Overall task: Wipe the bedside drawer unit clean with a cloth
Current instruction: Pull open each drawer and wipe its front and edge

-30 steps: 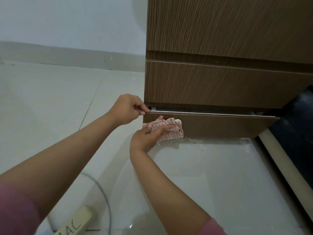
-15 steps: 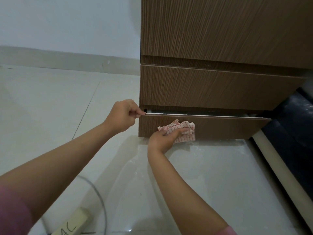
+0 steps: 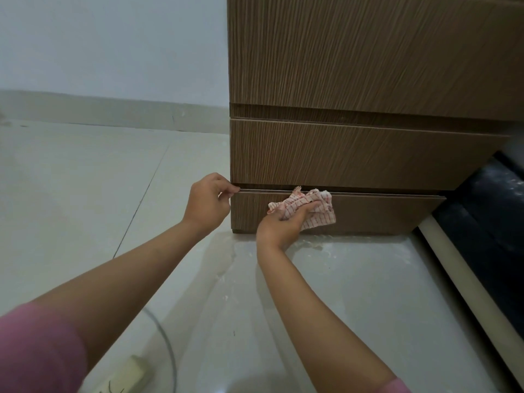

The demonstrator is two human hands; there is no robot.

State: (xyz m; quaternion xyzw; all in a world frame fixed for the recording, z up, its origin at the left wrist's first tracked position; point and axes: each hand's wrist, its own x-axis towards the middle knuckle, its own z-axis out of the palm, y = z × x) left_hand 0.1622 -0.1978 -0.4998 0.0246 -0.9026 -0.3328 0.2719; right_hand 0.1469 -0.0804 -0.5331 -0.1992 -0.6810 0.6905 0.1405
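Observation:
The brown wood-grain bedside drawer unit (image 3: 368,66) stands on the floor at the upper right. Its bottom drawer (image 3: 382,214) is pulled out a little. My left hand (image 3: 208,204) pinches the top left corner of that drawer's front. My right hand (image 3: 283,225) presses a crumpled white cloth with red checks (image 3: 317,208) against the drawer front, left of its middle. The cloth's top reaches the drawer's upper edge.
Pale glossy floor tiles (image 3: 354,293) spread in front of the unit. A white power strip (image 3: 127,375) with a grey cable (image 3: 167,344) lies at the bottom left. A dark bed base (image 3: 487,211) with a cream edge runs along the right. A white wall and skirting stand behind.
My right hand has slid the cloth to the right along the bottom drawer front and a little upward. My left hand has kept its grip on the drawer's corner.

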